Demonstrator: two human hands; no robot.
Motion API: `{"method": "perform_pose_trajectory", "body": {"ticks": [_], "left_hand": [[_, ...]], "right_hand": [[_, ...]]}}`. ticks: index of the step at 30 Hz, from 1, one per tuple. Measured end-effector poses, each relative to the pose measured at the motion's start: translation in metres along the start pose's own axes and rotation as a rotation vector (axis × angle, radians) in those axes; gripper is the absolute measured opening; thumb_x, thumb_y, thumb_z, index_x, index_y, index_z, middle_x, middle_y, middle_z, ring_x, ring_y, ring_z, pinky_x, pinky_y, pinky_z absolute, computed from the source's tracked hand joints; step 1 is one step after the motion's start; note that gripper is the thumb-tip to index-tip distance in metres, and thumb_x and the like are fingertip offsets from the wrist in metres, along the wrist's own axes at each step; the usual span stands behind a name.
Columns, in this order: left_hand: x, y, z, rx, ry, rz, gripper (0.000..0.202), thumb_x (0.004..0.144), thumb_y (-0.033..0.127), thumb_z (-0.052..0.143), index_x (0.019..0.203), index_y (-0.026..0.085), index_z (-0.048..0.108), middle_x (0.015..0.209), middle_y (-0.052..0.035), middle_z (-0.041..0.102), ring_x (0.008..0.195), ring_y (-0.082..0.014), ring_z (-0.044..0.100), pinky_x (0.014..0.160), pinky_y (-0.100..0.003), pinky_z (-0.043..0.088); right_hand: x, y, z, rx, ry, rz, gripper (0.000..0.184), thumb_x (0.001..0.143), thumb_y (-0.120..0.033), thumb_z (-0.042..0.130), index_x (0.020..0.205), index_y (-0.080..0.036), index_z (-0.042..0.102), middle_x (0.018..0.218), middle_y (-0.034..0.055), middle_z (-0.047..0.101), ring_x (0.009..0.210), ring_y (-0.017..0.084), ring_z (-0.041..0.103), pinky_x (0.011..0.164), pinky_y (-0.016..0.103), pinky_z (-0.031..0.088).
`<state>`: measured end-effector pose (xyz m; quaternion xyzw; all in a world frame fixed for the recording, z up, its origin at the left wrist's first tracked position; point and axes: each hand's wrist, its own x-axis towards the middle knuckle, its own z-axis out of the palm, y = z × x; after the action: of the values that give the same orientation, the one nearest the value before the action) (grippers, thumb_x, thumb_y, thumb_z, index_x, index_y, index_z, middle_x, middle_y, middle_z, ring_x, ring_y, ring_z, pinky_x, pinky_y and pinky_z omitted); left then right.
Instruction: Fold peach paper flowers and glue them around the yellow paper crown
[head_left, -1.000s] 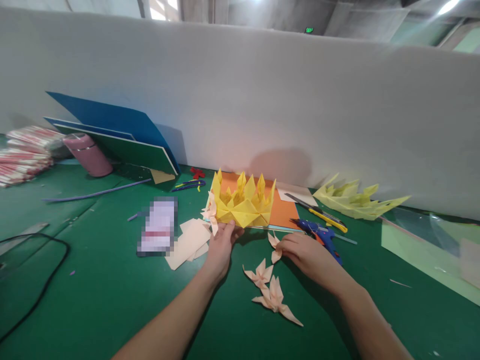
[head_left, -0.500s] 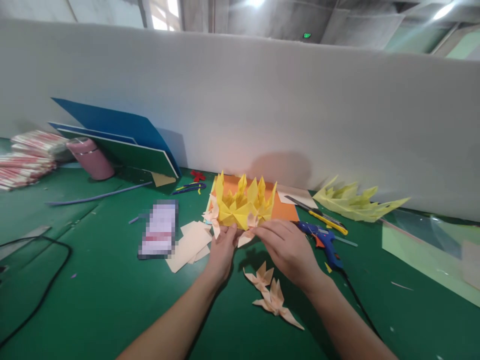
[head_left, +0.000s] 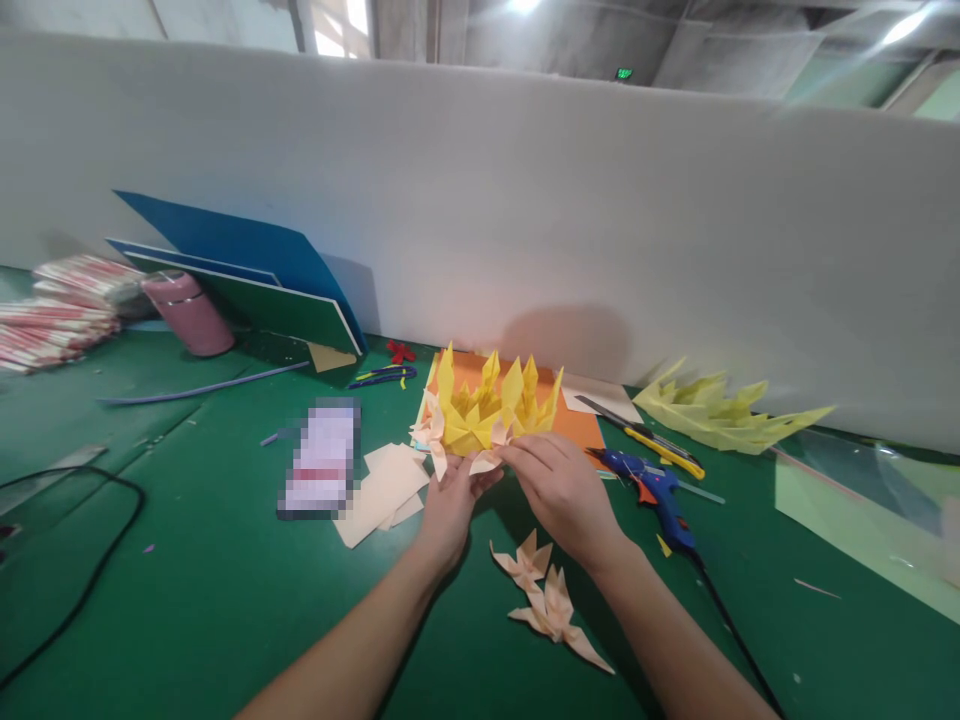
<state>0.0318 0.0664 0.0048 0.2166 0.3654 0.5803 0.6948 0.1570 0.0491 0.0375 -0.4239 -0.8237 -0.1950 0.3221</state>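
My left hand [head_left: 450, 505] grips the lower front edge of a yellow folded-paper crown [head_left: 491, 405] with several upright points, held just above the green table [head_left: 187, 590]. My right hand [head_left: 559, 490] pinches a small pale peach paper flower [head_left: 491, 452] against the crown's front. Another peach flower [head_left: 433, 432] sits on the crown's left end. Two more peach paper flowers [head_left: 544, 600] lie on the table below my hands.
An orange sheet [head_left: 574, 425] lies behind the crown. A blue glue gun [head_left: 652, 485] and a yellow utility knife [head_left: 652, 438] lie to the right, with pale yellow folded paper [head_left: 720, 410] beyond. Peach paper squares [head_left: 382, 480], a pink cup [head_left: 187, 312], coloured boards [head_left: 247, 270] and a black cable [head_left: 82, 580] are on the left.
My right hand picked a peach flower off the table and brought it left and up to the crown's front. The left hand kept its hold and lifted the crown slightly.
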Motion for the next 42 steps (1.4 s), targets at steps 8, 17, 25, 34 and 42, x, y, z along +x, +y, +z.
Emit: {"method": "perform_pose_trajectory", "body": {"ticks": [8,17,25,34,42], "left_hand": [[-0.0016,0.0042,-0.0004,-0.086,-0.067,-0.031,0.017,0.053,0.018,0.065,0.069,0.016,0.06,0.082,-0.0042,0.071,0.076,-0.0191,0.066,0.081,-0.037,0.05],[-0.007,0.0054,0.0022,0.018,-0.115,0.015,0.028,0.048,0.011,0.068,0.075,0.018,0.064,0.088,-0.0033,0.072,0.09,-0.022,0.066,0.086,-0.035,0.049],[-0.0044,0.0028,-0.0023,0.035,-0.151,0.053,0.026,0.055,0.022,0.08,0.072,0.018,0.06,0.093,-0.0055,0.073,0.097,-0.021,0.065,0.098,-0.038,0.041],[-0.0046,0.0025,-0.0029,0.094,-0.094,0.071,0.029,0.054,0.022,0.08,0.074,0.019,0.059,0.09,-0.0054,0.073,0.098,-0.0219,0.064,0.099,-0.037,0.038],[-0.0029,-0.0009,-0.0046,0.118,-0.046,0.075,0.03,0.054,0.024,0.079,0.074,0.019,0.057,0.083,-0.0027,0.073,0.089,-0.0203,0.066,0.098,-0.039,0.037]], "right_hand": [[-0.0011,0.0006,0.0038,0.023,-0.002,0.017,0.024,0.091,-0.011,0.042,0.095,-0.014,0.065,0.085,0.0082,0.068,0.079,0.019,0.058,0.073,0.031,0.049],[-0.0021,0.003,0.0055,0.033,0.001,0.029,0.024,0.091,-0.011,0.041,0.097,-0.016,0.064,0.087,0.0085,0.068,0.08,0.019,0.059,0.075,0.033,0.048],[0.0012,-0.0009,0.0045,0.032,0.02,0.019,0.022,0.091,-0.012,0.042,0.094,-0.014,0.064,0.085,0.0081,0.068,0.08,0.019,0.058,0.073,0.032,0.048],[0.0014,-0.0048,0.0044,0.046,0.019,0.031,0.022,0.092,-0.014,0.042,0.094,-0.014,0.064,0.085,0.0078,0.069,0.079,0.019,0.057,0.075,0.032,0.048],[0.0021,-0.0054,0.006,0.073,0.002,0.053,0.021,0.091,-0.013,0.043,0.093,-0.014,0.064,0.083,0.0077,0.068,0.077,0.019,0.057,0.073,0.032,0.047]]}}
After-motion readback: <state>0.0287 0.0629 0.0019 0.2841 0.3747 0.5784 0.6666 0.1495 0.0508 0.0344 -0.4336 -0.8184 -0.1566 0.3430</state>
